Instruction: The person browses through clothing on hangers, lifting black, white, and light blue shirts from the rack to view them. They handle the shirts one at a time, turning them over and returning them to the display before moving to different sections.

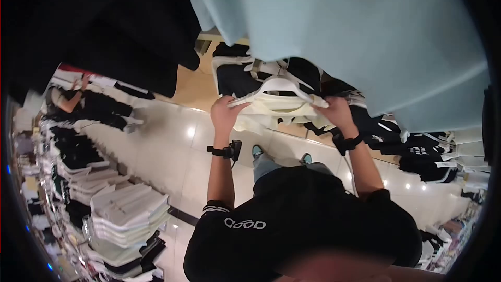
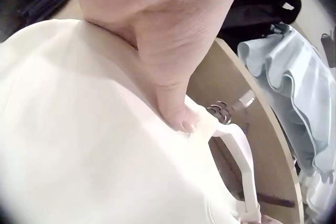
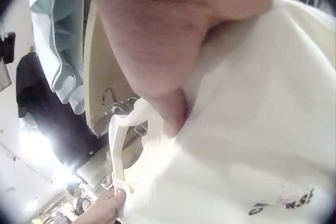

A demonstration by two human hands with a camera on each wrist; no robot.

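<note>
A cream T-shirt [image 2: 94,129] hangs on a white hanger [image 1: 282,82] in front of the person. At one shoulder of the shirt, the left hand [image 1: 225,115] pinches the cloth over the hanger's arm, its thumb [image 2: 176,108] lying on top near the collar. The right hand [image 1: 339,112] grips the opposite shoulder in the same way, thumb pressed on the fabric beside the neckline. Small dark lettering [image 3: 283,202] shows on the shirt's front in the right wrist view. Both hands' other fingers are hidden under the cloth.
Large pale blue garments [image 1: 339,31] and black garments [image 1: 104,26] hang close overhead. Dark clothes [image 1: 235,79] sit on a rack beyond the hanger. Folded shirts [image 1: 128,209] are stacked at the left. Another person [image 1: 78,102] is at the far left on the tiled floor [image 1: 177,151].
</note>
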